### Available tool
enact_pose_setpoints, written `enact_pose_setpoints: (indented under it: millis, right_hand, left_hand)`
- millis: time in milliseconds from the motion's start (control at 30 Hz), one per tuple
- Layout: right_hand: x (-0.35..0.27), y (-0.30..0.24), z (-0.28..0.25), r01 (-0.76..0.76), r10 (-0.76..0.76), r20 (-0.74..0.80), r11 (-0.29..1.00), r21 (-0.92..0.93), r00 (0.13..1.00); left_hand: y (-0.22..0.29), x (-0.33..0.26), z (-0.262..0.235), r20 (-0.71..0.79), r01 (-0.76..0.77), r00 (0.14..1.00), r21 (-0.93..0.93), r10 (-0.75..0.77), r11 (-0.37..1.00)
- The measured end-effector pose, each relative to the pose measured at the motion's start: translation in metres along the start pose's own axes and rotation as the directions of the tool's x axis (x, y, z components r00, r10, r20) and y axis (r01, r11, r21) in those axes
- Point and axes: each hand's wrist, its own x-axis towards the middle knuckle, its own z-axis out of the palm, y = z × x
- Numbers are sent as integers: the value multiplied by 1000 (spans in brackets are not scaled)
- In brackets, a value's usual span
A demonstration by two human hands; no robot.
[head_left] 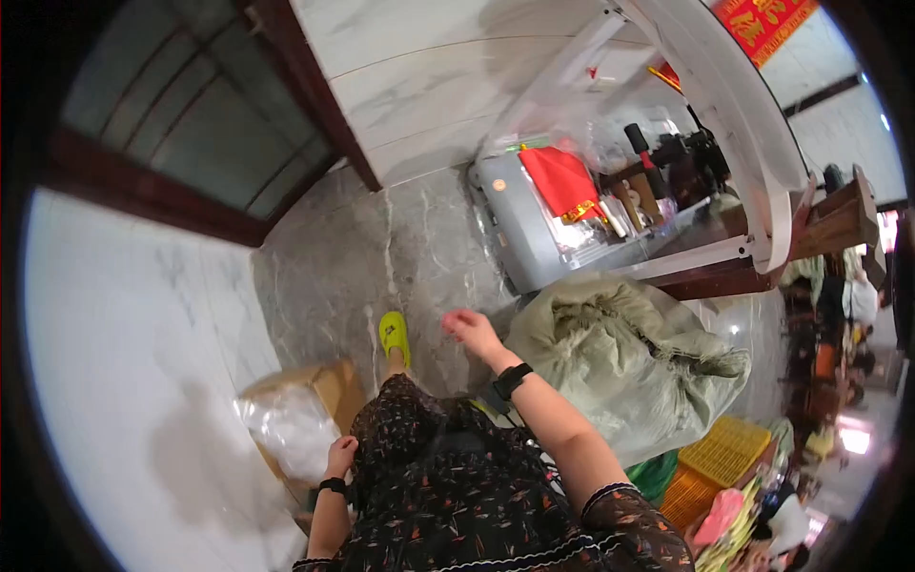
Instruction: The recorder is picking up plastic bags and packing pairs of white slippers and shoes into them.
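Note:
My right hand [470, 329] reaches forward over the grey marble floor [381, 248], fingers loosely curled and holding nothing, just left of a large pale green sack [620, 343]. A black band sits on that wrist. My left hand [340, 456] hangs at my side, fingers curled, next to a cardboard box [329, 386] with a clear plastic bag [286, 429] in it. Whether the left hand touches the box I cannot tell. My foot in a yellow-green slipper [393, 336] steps ahead on the floor.
A grey open case [534, 238] with red cloth and small items lies ahead near a white frame [724, 105] and a wooden table [810, 238]. Yellow and orange plastic crates [715, 458] stand at the right. A white wall and a dark-framed door [191, 124] are at the left.

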Motion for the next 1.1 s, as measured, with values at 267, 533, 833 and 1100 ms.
enact_pose_setpoints:
  millis: [267,533,833,1100]
  right_hand:
    - [115,108,-154,182,713,-488,465,866,503]
    - [173,232,-270,383,841,-394,248,890,371]
    - [234,390,-396,732,851,-410,44,680,329]
    - [271,484,-450,759,797,-456,-4,651,396]
  left_hand:
    - [237,134,-48,-16,-81,996,-494,84,866]
    - [238,201,-30,29,-107,993,-239,117,965]
    - [258,334,-9,131,143,983,-127,-126,981]
    - [297,428,-6,-23,122,992,60,-121,991]
